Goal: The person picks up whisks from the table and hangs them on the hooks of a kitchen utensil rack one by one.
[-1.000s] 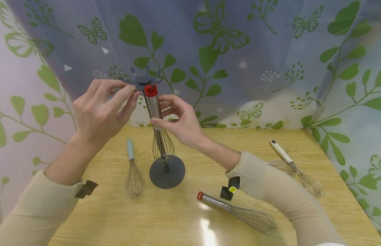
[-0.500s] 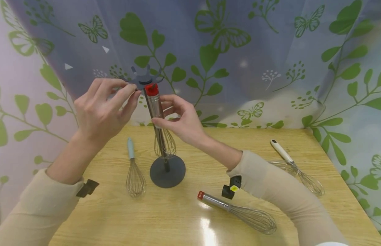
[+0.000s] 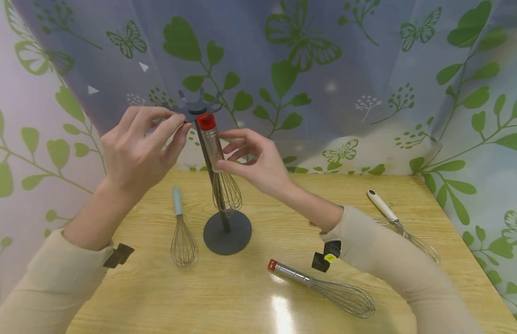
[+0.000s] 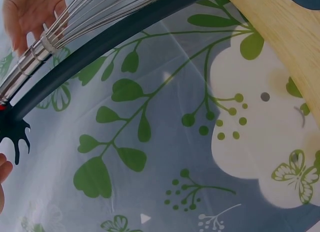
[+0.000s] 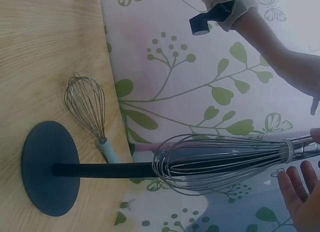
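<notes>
A dark utensil stand with a round base and a crown of hooks stands upright on the table. My left hand pinches one of the hooks between thumb and fingertips. A steel balloon whisk with a red end cap hangs from the crown, wires down, slightly tilted beside the pole. Around its handle my right hand is spread loosely, thumb in front. In the left wrist view the right hand shows parted fingers behind the whisk. The right wrist view shows the fingers beside the handle, not wrapped round it.
A whisk with a light blue handle lies left of the base. Another red-capped steel whisk lies at front right. Farther right, a white-handled whisk lies partly behind the right sleeve, across other wires. A patterned curtain closes the back.
My right hand has loosened and drawn a little to the right. The hanging whisk has swung slightly right at its wire end. My left hand stays on the hook.
</notes>
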The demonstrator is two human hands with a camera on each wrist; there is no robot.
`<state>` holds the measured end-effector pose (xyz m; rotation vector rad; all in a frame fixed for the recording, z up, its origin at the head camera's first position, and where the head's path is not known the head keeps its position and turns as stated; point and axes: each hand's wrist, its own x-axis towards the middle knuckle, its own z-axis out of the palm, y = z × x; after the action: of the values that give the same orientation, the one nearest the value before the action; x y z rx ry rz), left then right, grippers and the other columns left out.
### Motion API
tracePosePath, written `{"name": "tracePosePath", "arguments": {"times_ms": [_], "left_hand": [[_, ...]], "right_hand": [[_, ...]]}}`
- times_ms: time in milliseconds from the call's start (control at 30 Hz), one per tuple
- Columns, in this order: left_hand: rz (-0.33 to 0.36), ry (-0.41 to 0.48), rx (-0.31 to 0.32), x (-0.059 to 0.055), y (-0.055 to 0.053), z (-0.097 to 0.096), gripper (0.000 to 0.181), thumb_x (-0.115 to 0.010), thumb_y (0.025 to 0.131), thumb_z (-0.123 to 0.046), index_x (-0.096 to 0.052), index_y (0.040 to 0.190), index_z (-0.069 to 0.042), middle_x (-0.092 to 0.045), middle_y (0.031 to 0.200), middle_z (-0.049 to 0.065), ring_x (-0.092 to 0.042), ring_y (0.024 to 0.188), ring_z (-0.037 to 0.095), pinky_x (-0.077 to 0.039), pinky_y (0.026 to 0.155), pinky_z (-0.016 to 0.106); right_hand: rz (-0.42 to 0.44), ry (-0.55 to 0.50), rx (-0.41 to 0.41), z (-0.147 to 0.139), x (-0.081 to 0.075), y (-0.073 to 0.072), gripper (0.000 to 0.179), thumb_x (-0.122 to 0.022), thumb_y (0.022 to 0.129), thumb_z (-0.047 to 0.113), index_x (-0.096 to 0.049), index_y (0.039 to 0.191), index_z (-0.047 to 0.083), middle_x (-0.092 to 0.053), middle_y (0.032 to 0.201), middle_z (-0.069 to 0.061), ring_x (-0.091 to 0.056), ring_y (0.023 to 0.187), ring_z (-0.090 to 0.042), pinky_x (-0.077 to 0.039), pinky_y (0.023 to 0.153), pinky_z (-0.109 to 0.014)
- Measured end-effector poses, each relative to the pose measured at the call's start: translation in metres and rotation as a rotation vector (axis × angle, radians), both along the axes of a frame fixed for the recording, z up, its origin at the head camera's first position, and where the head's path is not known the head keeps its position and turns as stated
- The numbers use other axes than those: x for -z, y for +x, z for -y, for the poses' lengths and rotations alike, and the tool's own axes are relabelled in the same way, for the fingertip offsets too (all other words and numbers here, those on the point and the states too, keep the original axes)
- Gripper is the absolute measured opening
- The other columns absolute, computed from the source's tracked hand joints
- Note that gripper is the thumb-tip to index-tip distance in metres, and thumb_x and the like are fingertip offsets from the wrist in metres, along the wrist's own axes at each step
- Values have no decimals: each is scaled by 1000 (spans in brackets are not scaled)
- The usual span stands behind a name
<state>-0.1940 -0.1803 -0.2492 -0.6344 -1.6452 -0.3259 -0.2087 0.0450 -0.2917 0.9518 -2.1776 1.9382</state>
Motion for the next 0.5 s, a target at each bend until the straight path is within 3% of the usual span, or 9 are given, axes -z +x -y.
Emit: {"name": "tracePosePath", "arguments": {"times_ms": [500], "left_hand": [[-11, 13, 0, 3, 2, -2, 8, -76, 92, -15, -78, 93, -8, -75, 90, 15, -65, 75, 39, -48, 52, 53]], "right_hand": [[61, 127, 7, -33, 14, 15, 48, -80, 90, 9, -67, 136, 12, -74, 112, -14, -71, 96, -21, -65, 80, -35]]}}
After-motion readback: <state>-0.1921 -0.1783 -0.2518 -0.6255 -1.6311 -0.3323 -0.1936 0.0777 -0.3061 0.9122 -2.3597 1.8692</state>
